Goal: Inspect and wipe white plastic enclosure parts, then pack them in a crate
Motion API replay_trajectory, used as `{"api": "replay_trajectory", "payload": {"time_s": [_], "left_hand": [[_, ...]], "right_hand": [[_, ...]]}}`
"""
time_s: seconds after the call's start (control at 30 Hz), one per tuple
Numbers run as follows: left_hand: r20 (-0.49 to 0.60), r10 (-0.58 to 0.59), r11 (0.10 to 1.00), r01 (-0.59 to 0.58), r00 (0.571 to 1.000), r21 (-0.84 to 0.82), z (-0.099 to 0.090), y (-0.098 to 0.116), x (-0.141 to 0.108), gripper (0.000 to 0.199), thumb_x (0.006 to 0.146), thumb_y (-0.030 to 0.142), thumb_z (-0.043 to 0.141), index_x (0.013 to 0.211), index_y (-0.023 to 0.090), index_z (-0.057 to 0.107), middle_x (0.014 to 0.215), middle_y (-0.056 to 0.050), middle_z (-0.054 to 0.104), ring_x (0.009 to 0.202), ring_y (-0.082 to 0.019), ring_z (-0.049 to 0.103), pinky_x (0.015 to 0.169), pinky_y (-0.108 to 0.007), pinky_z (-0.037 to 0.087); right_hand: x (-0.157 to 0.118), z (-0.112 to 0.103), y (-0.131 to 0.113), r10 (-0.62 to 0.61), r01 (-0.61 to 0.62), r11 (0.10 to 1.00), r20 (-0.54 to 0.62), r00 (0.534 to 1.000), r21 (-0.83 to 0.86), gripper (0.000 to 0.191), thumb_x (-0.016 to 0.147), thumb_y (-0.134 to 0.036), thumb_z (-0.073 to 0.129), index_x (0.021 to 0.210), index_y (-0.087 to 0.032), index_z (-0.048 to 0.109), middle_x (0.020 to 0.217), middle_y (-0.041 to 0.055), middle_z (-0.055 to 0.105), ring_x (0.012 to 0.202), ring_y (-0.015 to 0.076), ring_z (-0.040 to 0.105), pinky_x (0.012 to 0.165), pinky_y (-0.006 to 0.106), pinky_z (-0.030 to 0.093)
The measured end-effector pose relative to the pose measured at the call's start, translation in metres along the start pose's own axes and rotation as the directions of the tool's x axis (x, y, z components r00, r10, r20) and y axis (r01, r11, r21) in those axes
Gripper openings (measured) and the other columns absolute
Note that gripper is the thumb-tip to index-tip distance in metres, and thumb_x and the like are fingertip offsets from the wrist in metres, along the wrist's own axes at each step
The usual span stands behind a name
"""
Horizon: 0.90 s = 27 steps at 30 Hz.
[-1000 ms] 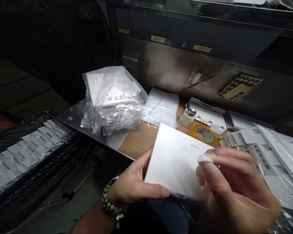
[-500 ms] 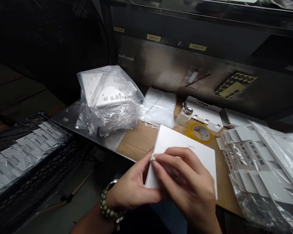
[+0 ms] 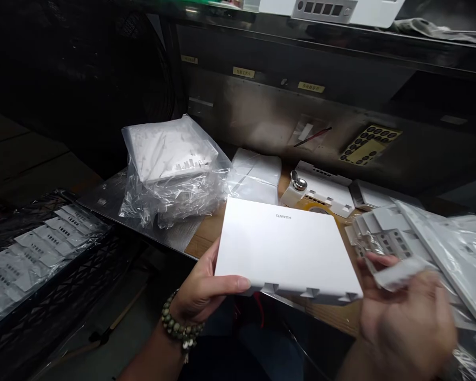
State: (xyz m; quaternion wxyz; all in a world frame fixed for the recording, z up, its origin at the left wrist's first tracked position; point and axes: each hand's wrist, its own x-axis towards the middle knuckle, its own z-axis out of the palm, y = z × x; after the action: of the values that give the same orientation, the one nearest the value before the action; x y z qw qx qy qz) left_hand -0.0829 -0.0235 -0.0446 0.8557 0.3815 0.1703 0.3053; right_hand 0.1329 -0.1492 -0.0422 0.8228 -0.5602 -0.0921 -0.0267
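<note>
My left hand [image 3: 202, 291] grips the left edge of a white plastic casing [image 3: 285, 248], thumb on top and fingers underneath. The casing is tilted with its flat face up, shows upside-down HUAWEI lettering at its far side and has notches along its near edge. To the right of the casing, apart from it, my right hand [image 3: 408, 317] is closed on a soft-looking white piece [image 3: 400, 272], perhaps a cloth; motion blurs it. Behind that hand lies a stack of bagged white casings [image 3: 428, 248].
Wrapped white parts [image 3: 174, 153] are piled at the left of the bench, beside flat plastic bags [image 3: 256, 172]. A white casing with a small metal pot [image 3: 299, 183] stands behind a yellow tape roll [image 3: 315, 206]. A black crate [image 3: 83, 259] holds casings at left. A shelf [image 3: 285, 34] runs overhead.
My right hand has left the casing's edge and swung right with the white piece. The casing has turned in my left hand, bringing its notched edge toward me. The view has tipped slightly upward.
</note>
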Motion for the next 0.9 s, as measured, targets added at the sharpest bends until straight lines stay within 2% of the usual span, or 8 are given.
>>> {"api": "replay_trajectory", "payload": {"time_s": [0.1, 0.23, 0.57, 0.7, 0.73, 0.8, 0.83, 0.9], "left_hand": [[-0.068, 0.001, 1.000, 0.000, 0.998, 0.009, 0.003, -0.003, 0.000, 0.067, 0.067, 0.013, 0.086, 0.130, 0.020, 0.064, 0.124, -0.011, 0.073, 0.120, -0.032, 0.064, 0.103, -0.039, 0.051], [-0.116, -0.011, 1.000, 0.014, 0.993, 0.025, 0.005, -0.005, -0.001, 0.069, 0.067, 0.014, 0.086, 0.131, 0.021, 0.064, 0.125, -0.011, 0.073, 0.121, -0.034, 0.064, 0.107, -0.044, 0.049], [-0.164, 0.007, 0.999, 0.000, 0.986, 0.042, 0.008, -0.008, -0.003, 0.075, 0.066, 0.014, 0.086, 0.136, 0.023, 0.061, 0.127, -0.009, 0.072, 0.125, -0.035, 0.061, 0.109, -0.044, 0.050], [-0.193, -0.008, 0.998, 0.019, 0.981, 0.057, -0.009, -0.018, -0.006, 0.078, 0.065, 0.016, 0.087, 0.137, 0.031, 0.061, 0.130, -0.006, 0.072, 0.128, -0.036, 0.060, 0.108, -0.043, 0.050], [-0.154, -0.016, 1.000, 0.019, 0.988, 0.014, -0.019, -0.021, -0.005, 0.075, 0.064, 0.021, 0.089, 0.134, 0.032, 0.064, 0.128, -0.005, 0.073, 0.127, -0.036, 0.061, 0.108, -0.044, 0.051], [0.015, -0.048, 0.988, 0.050, 0.999, -0.144, -0.040, -0.025, 0.000, 0.068, 0.060, 0.046, 0.090, 0.124, 0.031, 0.071, 0.120, -0.006, 0.076, 0.122, -0.038, 0.064, 0.105, -0.045, 0.053], [0.130, -0.076, 0.967, 0.105, 0.989, -0.231, -0.050, -0.025, 0.004, 0.069, 0.060, 0.063, 0.086, 0.119, 0.030, 0.074, 0.115, -0.008, 0.078, 0.118, -0.038, 0.067, 0.101, -0.045, 0.054], [0.325, -0.153, 0.907, 0.263, 0.933, -0.327, -0.065, -0.021, 0.013, 0.083, 0.062, 0.088, 0.064, 0.114, 0.024, 0.077, 0.101, -0.012, 0.080, 0.106, -0.038, 0.072, 0.090, -0.045, 0.058]], "right_hand": [[-0.003, -0.002, 0.014, 0.132, -0.132, 0.991, 0.052, 0.990, 0.001, 0.025, 0.092, -0.044, 0.066, 0.097, -0.020, 0.063, 0.095, 0.0056, 0.071, 0.089, 0.0221, 0.071, 0.079, 0.043, 0.060], [-0.008, -0.002, 0.022, 0.188, -0.188, 0.982, 0.110, 0.976, -0.012, 0.030, 0.091, -0.048, 0.067, 0.105, -0.022, 0.062, 0.111, 0.0076, 0.073, 0.091, 0.0194, 0.071, 0.069, 0.031, 0.058], [-0.002, 0.001, 0.034, 0.149, -0.130, 0.981, 0.131, 0.980, -0.143, 0.045, 0.089, -0.060, 0.063, 0.115, -0.023, 0.059, 0.116, 0.0072, 0.070, 0.088, 0.0178, 0.066, 0.065, 0.027, 0.052], [0.000, 0.002, 0.039, 0.108, -0.083, 0.985, 0.168, 0.980, -0.149, 0.043, 0.091, -0.059, 0.061, 0.113, -0.022, 0.058, 0.108, 0.0058, 0.070, 0.086, 0.0166, 0.064, 0.068, 0.027, 0.051], [0.001, 0.002, 0.039, 0.087, -0.065, 0.990, 0.174, 0.981, -0.127, 0.041, 0.091, -0.058, 0.062, 0.112, -0.022, 0.057, 0.108, 0.0051, 0.069, 0.087, 0.0165, 0.064, 0.069, 0.027, 0.051], [0.005, 0.002, 0.038, 0.064, -0.050, 0.996, 0.197, 0.978, -0.077, 0.037, 0.093, -0.054, 0.063, 0.112, -0.023, 0.055, 0.108, 0.0039, 0.068, 0.090, 0.0164, 0.064, 0.073, 0.028, 0.051], [0.009, 0.000, 0.036, 0.066, -0.054, 0.997, 0.228, 0.972, -0.059, 0.036, 0.093, -0.053, 0.063, 0.113, -0.023, 0.055, 0.108, 0.0037, 0.067, 0.091, 0.0166, 0.064, 0.074, 0.028, 0.052], [0.016, -0.003, 0.031, 0.078, -0.064, 0.997, 0.343, 0.936, -0.051, 0.035, 0.094, -0.051, 0.062, 0.114, -0.023, 0.054, 0.108, 0.0044, 0.066, 0.090, 0.0167, 0.064, 0.074, 0.029, 0.052]]}}
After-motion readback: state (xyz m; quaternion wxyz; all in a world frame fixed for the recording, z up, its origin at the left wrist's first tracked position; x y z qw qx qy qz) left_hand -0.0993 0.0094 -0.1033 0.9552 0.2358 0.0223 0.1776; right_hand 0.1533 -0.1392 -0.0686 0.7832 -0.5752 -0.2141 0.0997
